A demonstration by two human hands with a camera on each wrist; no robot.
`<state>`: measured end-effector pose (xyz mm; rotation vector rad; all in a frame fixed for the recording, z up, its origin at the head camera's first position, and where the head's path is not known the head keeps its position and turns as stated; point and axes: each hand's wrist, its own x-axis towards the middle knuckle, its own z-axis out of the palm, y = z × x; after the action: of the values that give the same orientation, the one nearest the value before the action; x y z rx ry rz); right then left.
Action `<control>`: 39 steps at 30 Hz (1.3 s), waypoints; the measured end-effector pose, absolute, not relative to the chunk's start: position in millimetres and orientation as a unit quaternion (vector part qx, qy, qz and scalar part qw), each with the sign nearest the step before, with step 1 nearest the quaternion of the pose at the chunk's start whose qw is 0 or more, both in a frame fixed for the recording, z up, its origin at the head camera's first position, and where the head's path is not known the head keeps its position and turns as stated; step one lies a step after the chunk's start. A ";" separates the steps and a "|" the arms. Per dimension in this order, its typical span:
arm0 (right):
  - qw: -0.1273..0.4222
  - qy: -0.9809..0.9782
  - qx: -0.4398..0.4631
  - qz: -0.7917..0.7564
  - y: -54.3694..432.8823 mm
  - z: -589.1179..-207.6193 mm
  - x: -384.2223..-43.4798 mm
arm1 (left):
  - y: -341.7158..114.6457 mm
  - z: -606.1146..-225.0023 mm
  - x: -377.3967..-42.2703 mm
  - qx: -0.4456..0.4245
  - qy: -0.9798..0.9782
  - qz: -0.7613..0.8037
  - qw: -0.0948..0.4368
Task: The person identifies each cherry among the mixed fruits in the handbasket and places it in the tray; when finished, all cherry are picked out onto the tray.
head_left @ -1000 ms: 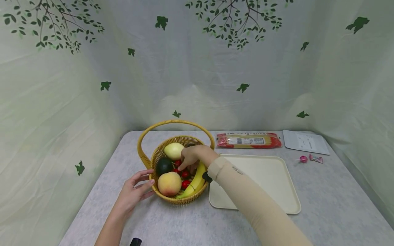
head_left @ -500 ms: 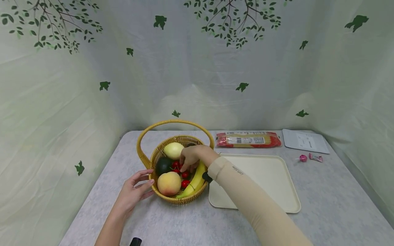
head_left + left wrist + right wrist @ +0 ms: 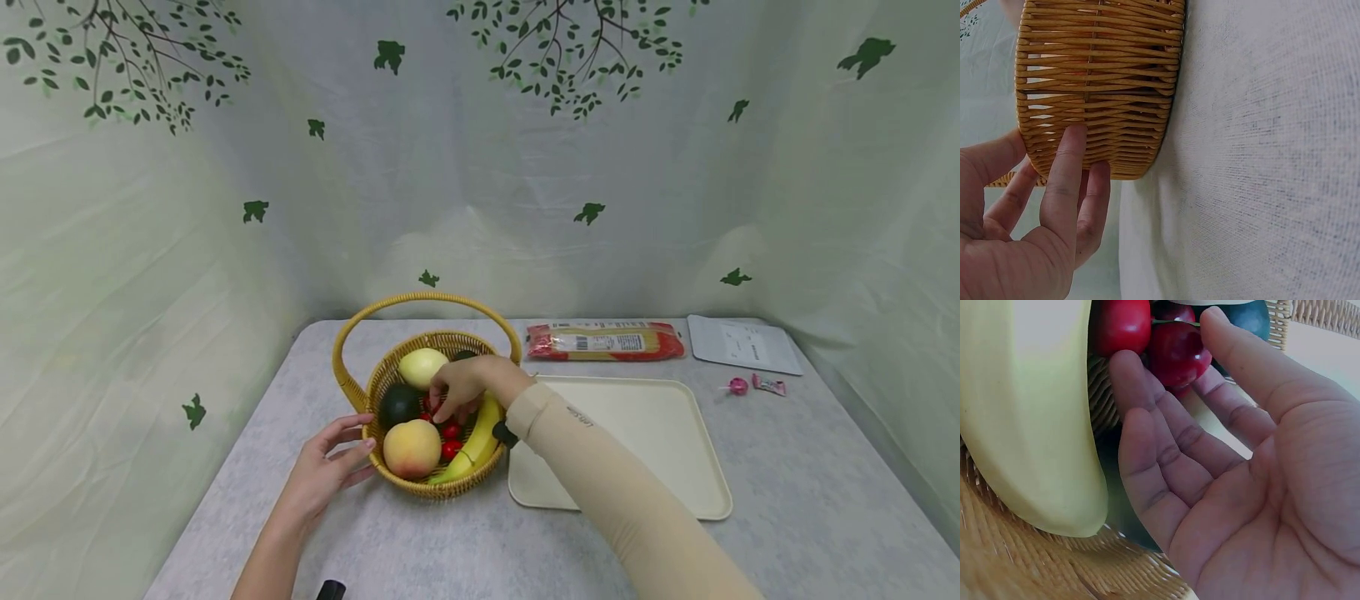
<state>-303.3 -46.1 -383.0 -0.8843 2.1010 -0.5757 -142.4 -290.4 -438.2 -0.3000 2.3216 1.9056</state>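
A woven basket [image 3: 438, 492] with a tall handle holds a peach [image 3: 412, 450], a banana [image 3: 486, 429], a dark green fruit [image 3: 398, 406], a pale yellow-green fruit [image 3: 423, 367] and several red cherries [image 3: 451, 450]. My left hand [image 3: 333, 458] touches the basket's left side; in the left wrist view its extended fingers rest against the woven wall [image 3: 1097, 94]. Inside the basket, my right hand [image 3: 468, 387] has its thumb and curled fingers about a cherry [image 3: 1179, 356] with a green stem. The banana lies beside that hand, which partly covers the cherries.
Right of the basket lies a cream tray [image 3: 637, 442], partly under my right forearm. Behind it are a red-and-clear packet [image 3: 607, 342] and a grey-white pouch [image 3: 745, 345]. A lollipop [image 3: 738, 387] and a wrapped candy [image 3: 768, 385] lie at the right.
My right hand's fingers have shifted slightly left among the cherries, and some cherries have moved a little. The left hand and the basket stay where they were.
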 end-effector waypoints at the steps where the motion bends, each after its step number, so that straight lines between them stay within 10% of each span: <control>1: 0.383 0.825 -0.349 -0.225 -46.4 -382.9 -302.8 | -290.4 -438.3 -142.3 -0.099 0.767 0.631 0.062; 39: 0.306 0.832 -0.405 -0.224 -19.3 -361.9 -288.4 | -290.8 -438.6 -141.5 -0.097 0.767 0.632 0.061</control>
<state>-288.4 -19.3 -361.9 -1.0715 2.2018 -0.5938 -141.5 -290.8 -438.6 -0.2923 2.3191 1.9105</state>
